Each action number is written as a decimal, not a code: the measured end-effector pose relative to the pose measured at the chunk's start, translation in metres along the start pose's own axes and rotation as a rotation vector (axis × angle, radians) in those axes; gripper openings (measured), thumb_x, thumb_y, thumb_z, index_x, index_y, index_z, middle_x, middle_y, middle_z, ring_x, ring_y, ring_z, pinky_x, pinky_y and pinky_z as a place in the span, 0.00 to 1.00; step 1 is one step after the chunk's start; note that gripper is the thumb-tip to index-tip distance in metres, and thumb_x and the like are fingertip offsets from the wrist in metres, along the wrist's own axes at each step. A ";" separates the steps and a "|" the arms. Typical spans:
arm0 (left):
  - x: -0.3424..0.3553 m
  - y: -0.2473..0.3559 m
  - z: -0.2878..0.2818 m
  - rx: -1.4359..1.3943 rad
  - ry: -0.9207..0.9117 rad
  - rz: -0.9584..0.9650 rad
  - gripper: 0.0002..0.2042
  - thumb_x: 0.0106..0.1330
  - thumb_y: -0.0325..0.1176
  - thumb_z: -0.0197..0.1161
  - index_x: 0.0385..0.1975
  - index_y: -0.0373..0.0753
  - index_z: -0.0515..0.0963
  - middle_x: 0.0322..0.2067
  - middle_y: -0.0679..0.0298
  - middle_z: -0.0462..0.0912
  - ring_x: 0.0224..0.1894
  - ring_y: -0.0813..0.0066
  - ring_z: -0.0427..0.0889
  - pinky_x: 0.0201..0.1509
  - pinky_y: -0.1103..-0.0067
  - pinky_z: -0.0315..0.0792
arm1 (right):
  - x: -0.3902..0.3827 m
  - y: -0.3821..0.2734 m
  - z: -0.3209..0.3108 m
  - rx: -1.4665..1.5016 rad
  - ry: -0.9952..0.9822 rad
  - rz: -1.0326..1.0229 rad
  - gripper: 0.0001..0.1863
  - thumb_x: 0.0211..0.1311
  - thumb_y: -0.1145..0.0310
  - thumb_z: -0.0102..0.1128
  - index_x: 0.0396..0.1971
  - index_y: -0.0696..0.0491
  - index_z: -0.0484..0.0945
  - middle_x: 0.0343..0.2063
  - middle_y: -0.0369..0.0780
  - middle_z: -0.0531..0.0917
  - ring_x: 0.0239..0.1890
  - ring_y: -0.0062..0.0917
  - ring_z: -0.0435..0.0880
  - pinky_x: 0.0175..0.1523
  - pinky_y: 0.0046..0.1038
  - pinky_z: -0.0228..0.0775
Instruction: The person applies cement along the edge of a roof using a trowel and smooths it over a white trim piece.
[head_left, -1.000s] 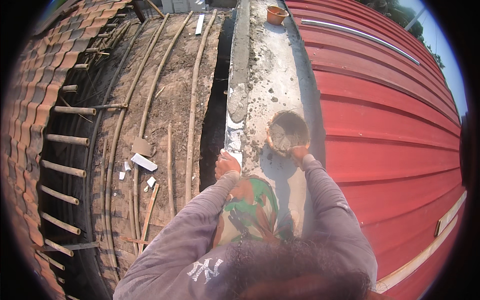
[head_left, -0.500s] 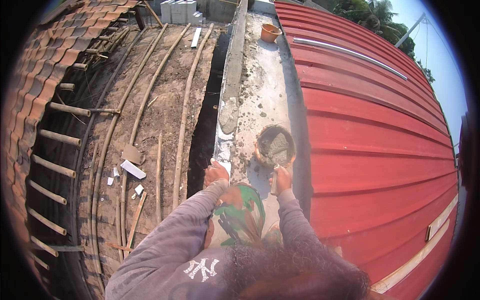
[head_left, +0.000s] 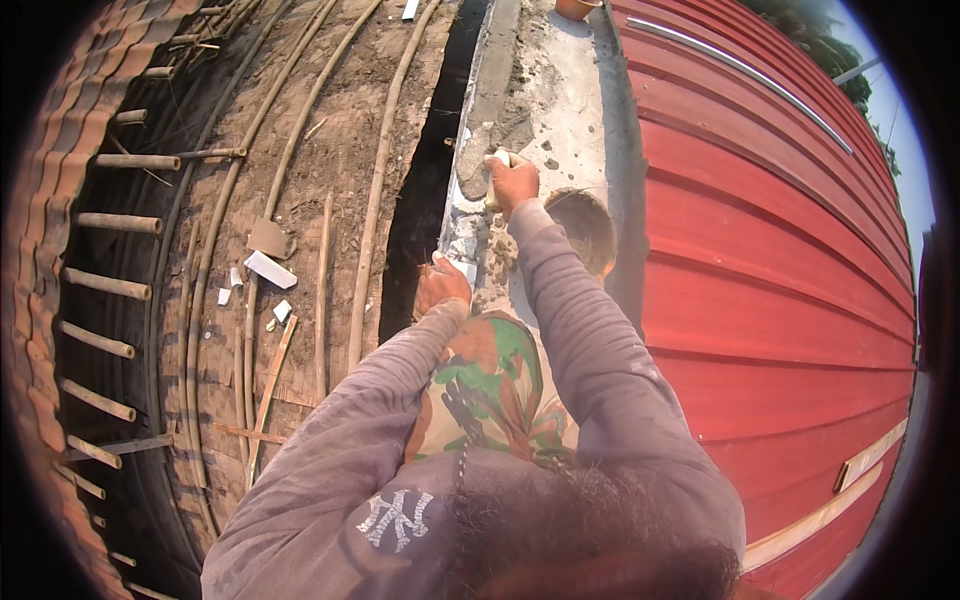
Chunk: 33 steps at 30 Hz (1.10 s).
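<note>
My left hand (head_left: 441, 287) grips a white block (head_left: 463, 266) at the left edge of the concrete ledge (head_left: 580, 90). My right hand (head_left: 512, 181) is closed on a pale-handled tool, apparently a trowel (head_left: 492, 201), farther forward over the grey mortar strip (head_left: 484, 90); its blade is mostly hidden. An orange bucket of mortar (head_left: 582, 222) stands on the ledge, partly behind my right forearm. Crumbs and smears of mortar lie around both hands. My knee in camouflage cloth is just below them.
A dark gap (head_left: 420, 230) runs left of the ledge, beside a brown boarded roof with bamboo poles (head_left: 380, 160), white scraps (head_left: 270, 268) and clay tiles (head_left: 60, 220). Red corrugated sheeting (head_left: 760, 250) lies right. A second orange bucket (head_left: 575, 8) sits at the far end.
My right hand has moved from the bucket forward and left to the mortar strip, the tool in it. My left hand stays on the white block. The view has shifted somewhat.
</note>
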<state>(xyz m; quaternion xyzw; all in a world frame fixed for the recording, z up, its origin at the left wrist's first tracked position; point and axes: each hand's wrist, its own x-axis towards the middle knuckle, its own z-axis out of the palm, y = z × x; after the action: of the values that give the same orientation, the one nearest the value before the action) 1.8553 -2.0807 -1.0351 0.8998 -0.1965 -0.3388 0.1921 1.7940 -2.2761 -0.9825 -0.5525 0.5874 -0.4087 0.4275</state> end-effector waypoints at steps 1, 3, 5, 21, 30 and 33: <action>-0.002 -0.001 0.001 -0.001 0.002 0.000 0.35 0.80 0.60 0.30 0.57 0.38 0.81 0.57 0.47 0.82 0.61 0.45 0.79 0.66 0.54 0.69 | 0.016 0.010 0.006 -0.061 0.003 0.039 0.18 0.57 0.60 0.72 0.39 0.60 0.87 0.32 0.47 0.89 0.36 0.35 0.89 0.47 0.36 0.78; 0.001 0.001 0.000 -0.011 0.018 -0.001 0.35 0.80 0.59 0.31 0.58 0.39 0.80 0.57 0.47 0.82 0.61 0.45 0.79 0.66 0.54 0.69 | 0.033 0.015 0.011 -0.127 -0.003 0.082 0.18 0.57 0.59 0.72 0.40 0.59 0.88 0.34 0.49 0.90 0.37 0.37 0.90 0.49 0.37 0.79; 0.010 -0.011 -0.009 0.004 0.053 -0.038 0.34 0.80 0.59 0.31 0.57 0.39 0.81 0.57 0.48 0.82 0.61 0.44 0.79 0.66 0.54 0.69 | 0.017 0.007 0.017 -0.110 -0.074 0.046 0.22 0.61 0.60 0.68 0.51 0.57 0.85 0.34 0.48 0.89 0.33 0.36 0.88 0.44 0.39 0.81; 0.006 -0.007 -0.003 -0.014 0.044 -0.001 0.32 0.80 0.58 0.33 0.54 0.39 0.81 0.57 0.50 0.82 0.60 0.44 0.79 0.65 0.54 0.69 | 0.075 0.038 -0.059 -0.110 -0.410 0.385 0.18 0.74 0.48 0.55 0.46 0.48 0.78 0.28 0.39 0.83 0.23 0.26 0.79 0.26 0.33 0.74; 0.010 -0.014 -0.002 -0.002 0.091 0.008 0.31 0.80 0.57 0.35 0.53 0.39 0.81 0.56 0.50 0.82 0.60 0.47 0.80 0.64 0.55 0.70 | 0.009 0.049 -0.121 -0.895 -0.485 -0.332 0.29 0.75 0.46 0.53 0.61 0.55 0.78 0.55 0.54 0.83 0.61 0.50 0.79 0.67 0.43 0.69; 0.019 -0.022 0.004 -0.004 0.115 -0.005 0.31 0.80 0.57 0.35 0.52 0.39 0.81 0.55 0.50 0.82 0.59 0.47 0.80 0.64 0.55 0.71 | 0.049 0.005 -0.108 -1.043 -0.535 -0.237 0.30 0.75 0.43 0.50 0.63 0.50 0.78 0.59 0.51 0.82 0.63 0.47 0.79 0.68 0.44 0.69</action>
<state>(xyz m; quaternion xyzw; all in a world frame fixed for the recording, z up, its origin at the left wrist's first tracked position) 1.8703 -2.0723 -1.0581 0.9179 -0.1822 -0.2873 0.2041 1.6886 -2.3243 -0.9578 -0.8350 0.5166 0.0420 0.1845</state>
